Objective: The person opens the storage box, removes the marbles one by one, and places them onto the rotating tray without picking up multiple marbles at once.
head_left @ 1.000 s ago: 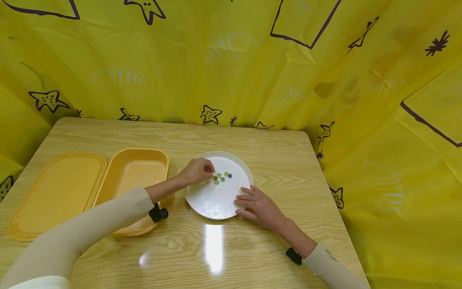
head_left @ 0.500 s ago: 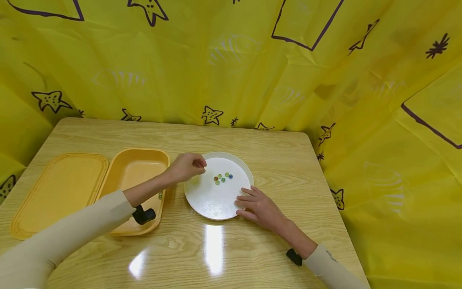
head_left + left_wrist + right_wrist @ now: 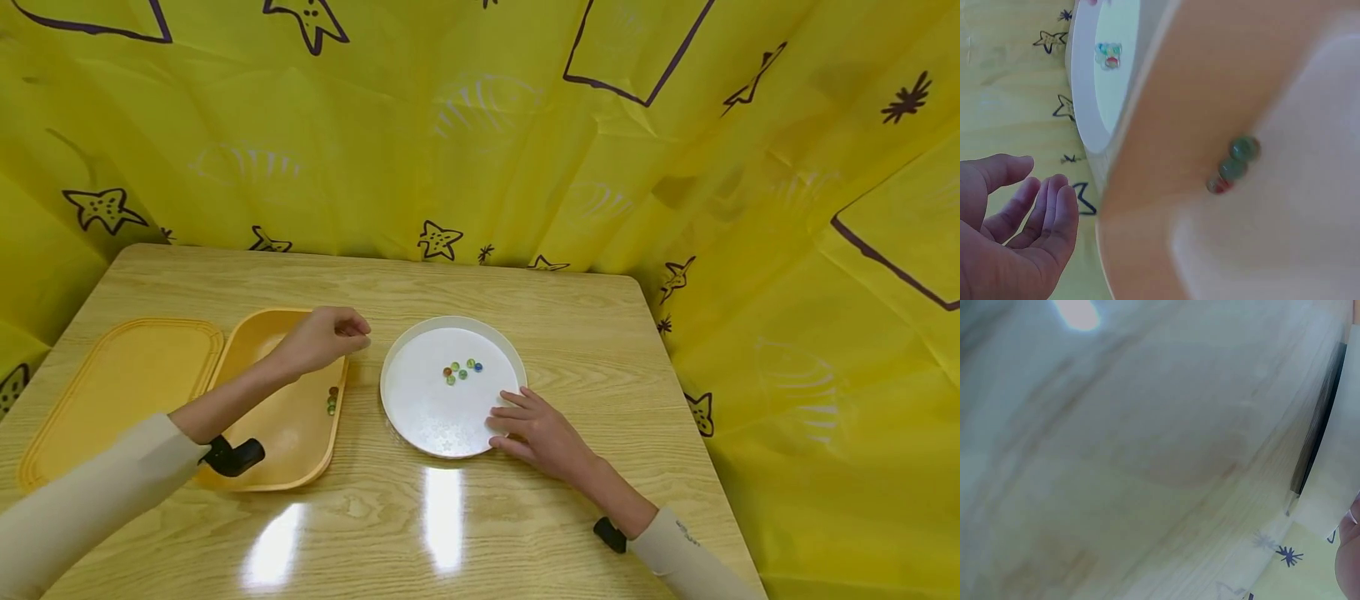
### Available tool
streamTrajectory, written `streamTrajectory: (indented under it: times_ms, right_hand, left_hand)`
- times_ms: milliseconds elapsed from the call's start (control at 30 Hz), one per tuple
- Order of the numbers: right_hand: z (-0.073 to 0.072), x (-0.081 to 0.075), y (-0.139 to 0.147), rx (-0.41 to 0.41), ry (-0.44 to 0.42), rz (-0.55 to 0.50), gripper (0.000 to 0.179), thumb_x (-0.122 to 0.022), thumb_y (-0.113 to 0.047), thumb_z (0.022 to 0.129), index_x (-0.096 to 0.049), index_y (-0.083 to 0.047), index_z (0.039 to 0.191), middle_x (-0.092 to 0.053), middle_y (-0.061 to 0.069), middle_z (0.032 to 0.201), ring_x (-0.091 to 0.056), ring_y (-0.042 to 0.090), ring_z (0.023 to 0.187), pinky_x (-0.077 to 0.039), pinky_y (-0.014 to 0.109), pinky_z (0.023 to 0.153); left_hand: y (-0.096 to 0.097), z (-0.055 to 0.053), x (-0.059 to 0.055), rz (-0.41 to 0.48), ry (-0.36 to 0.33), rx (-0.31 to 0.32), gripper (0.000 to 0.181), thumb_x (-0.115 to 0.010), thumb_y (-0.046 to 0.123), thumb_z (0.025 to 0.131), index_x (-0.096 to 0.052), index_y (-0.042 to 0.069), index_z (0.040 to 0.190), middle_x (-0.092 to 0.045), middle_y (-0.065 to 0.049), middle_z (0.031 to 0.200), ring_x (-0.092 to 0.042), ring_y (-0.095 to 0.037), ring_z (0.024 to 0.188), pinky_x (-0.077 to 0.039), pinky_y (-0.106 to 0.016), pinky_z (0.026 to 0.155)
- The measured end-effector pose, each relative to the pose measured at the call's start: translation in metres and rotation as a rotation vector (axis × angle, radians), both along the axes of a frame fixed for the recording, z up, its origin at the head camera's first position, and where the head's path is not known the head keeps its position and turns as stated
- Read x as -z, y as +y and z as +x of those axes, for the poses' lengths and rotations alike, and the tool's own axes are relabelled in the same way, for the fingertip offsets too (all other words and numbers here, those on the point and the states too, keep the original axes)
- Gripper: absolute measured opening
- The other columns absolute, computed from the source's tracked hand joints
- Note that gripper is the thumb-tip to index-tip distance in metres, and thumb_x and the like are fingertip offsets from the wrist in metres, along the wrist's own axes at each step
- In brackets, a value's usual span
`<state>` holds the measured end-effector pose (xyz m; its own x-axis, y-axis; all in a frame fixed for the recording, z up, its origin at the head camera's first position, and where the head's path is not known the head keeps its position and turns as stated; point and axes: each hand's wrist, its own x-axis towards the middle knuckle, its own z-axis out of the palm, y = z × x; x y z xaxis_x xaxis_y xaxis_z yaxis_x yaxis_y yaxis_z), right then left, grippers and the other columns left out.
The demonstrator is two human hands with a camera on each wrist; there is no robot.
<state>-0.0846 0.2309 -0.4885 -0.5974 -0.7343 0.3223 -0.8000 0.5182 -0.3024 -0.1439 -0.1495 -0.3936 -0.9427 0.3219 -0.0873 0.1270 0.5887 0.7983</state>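
Over the far right corner of an orange plastic container (image 3: 300,442), my left hand (image 3: 318,340) hangs with loosely curled fingers. In the left wrist view its thumb and fingertips stand slightly apart, and no object shows among them. Three marbles (image 3: 1233,167), two green and one reddish, lie in a row by the container's right wall. My right hand (image 3: 536,429) rests its spread fingers at the right rim of a round white tray (image 3: 420,429). Several small glass marbles (image 3: 462,374), green, blue and orange, sit clustered in that tray. The right wrist view mostly shows blurred table.
An orange lid (image 3: 120,400) lies flat left of the container. Everything stands on a wood-grain table (image 3: 592,333), backed by a yellow patterned curtain (image 3: 480,167). A glare patch (image 3: 444,517) shines on the table before the tray.
My left hand has moved left from the marbles in the tray to the container's corner, and its arm uncovers marbles inside the container. My right hand has stayed at the rim.
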Motion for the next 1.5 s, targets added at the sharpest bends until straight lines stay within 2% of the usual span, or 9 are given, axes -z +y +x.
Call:
streamTrajectory:
  times_ms: [233,500,800,1167,1500]
  right_hand:
    - [0.000,0.001,0.000,-0.003,0.019,-0.016,0.042,-0.059,-0.044,0.099,-0.075,-0.009,0.116,-0.071,0.005,0.118,-0.055,0.029,0.127,-0.032,0.050,0.111]
    - [0.000,0.001,0.000,0.002,0.004,0.004,0.046,-0.053,-0.047,0.101,-0.075,-0.009,0.118,-0.070,0.005,0.119,-0.053,0.028,0.129,-0.030,0.049,0.112]
    - [0.000,0.001,0.000,-0.005,0.009,-0.002,0.046,-0.053,-0.046,0.101,-0.075,-0.009,0.117,-0.071,0.005,0.118,-0.054,0.029,0.128,-0.032,0.050,0.112]
    - [0.000,0.001,0.000,-0.006,0.009,-0.015,0.045,-0.054,-0.045,0.102,-0.075,-0.009,0.116,-0.071,0.005,0.118,-0.055,0.030,0.128,-0.032,0.049,0.112]
    - [0.000,0.002,0.000,-0.010,0.006,-0.021,0.043,-0.056,-0.043,0.101,-0.075,-0.008,0.117,-0.071,0.005,0.118,-0.054,0.031,0.127,-0.032,0.050,0.111]
  left_hand:
    - [-0.031,0.012,0.006,-0.018,-0.013,-0.031,0.017,-0.066,0.008,0.095,-0.067,-0.006,0.105,-0.066,-0.011,0.094,-0.061,-0.025,0.086,-0.050,-0.036,0.073]
    - [-0.047,0.020,0.018,-0.040,-0.041,-0.003,0.018,-0.069,0.007,0.092,-0.067,-0.008,0.101,-0.068,-0.010,0.089,-0.062,-0.022,0.081,-0.050,-0.031,0.068]
    - [-0.049,0.022,0.035,-0.059,-0.153,0.028,0.022,-0.069,0.007,0.089,-0.066,-0.010,0.103,-0.068,-0.010,0.085,-0.065,-0.024,0.074,-0.051,-0.031,0.060]
    - [-0.047,0.020,0.043,-0.105,-0.174,0.053,0.022,-0.072,0.007,0.088,-0.067,-0.010,0.101,-0.068,-0.008,0.084,-0.060,-0.018,0.071,-0.049,-0.030,0.060]
    - [-0.045,0.021,0.049,-0.126,-0.150,0.061,0.017,-0.074,0.008,0.086,-0.070,-0.006,0.094,-0.067,-0.005,0.081,-0.057,-0.015,0.071,-0.047,-0.029,0.062]
